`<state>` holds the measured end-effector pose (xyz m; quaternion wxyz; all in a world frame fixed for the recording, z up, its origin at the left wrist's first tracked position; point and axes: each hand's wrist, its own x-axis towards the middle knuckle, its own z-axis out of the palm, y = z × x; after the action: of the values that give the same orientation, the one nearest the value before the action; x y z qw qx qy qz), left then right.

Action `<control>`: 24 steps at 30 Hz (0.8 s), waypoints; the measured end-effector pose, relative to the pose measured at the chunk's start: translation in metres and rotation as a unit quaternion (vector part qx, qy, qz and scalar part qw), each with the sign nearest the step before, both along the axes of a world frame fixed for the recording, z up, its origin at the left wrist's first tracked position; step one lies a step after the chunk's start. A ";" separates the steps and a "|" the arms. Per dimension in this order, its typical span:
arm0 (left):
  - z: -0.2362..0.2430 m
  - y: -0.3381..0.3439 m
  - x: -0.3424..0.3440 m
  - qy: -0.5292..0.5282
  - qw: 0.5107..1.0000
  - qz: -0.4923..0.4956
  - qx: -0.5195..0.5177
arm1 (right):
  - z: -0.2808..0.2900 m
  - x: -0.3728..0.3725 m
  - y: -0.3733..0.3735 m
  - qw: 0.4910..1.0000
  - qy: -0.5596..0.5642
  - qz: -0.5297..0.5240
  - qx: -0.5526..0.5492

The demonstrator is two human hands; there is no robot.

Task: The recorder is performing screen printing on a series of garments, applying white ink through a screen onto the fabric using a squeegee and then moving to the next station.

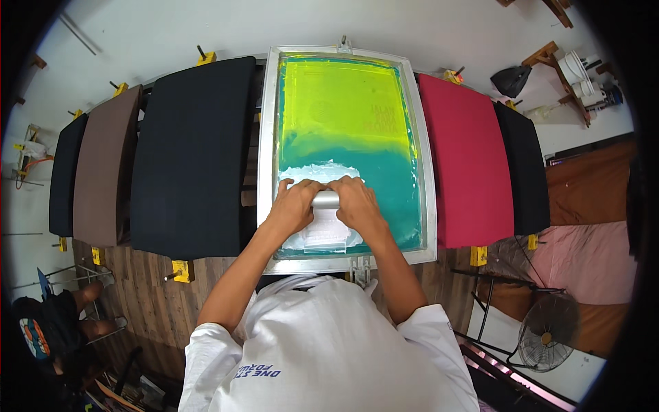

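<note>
A printing screen with a silver metal frame lies in front of me, its mesh yellow-green at the far end and teal nearer to me. White ink is spread across the near part of the mesh. My left hand and my right hand grip a squeegee with a silver handle side by side, pressing it onto the mesh just below the ink. The squeegee blade is hidden under my hands.
Flat pallets line the long table: dark navy, brown and black at left, red and black at right. Yellow clamps stick out. A floor fan stands lower right; a person sits lower left.
</note>
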<state>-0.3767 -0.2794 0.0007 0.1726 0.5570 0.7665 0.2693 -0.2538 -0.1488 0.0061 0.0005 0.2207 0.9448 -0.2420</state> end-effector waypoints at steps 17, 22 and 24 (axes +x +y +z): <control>-0.004 -0.045 0.063 -0.013 0.996 0.006 -0.083 | 0.000 0.058 -0.049 0.996 0.027 -0.023 -0.080; 0.000 -0.063 0.081 -0.040 0.989 -0.015 -0.140 | 0.009 0.077 -0.069 0.994 -0.002 -0.040 -0.104; 0.003 -0.065 0.081 -0.050 0.989 -0.018 -0.140 | 0.012 0.080 -0.070 0.995 0.005 -0.030 -0.093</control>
<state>-0.2959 -0.3440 0.0038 0.2914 0.5267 0.7770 0.1839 -0.1741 -0.2186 0.0184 0.0092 0.2464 0.9112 -0.3300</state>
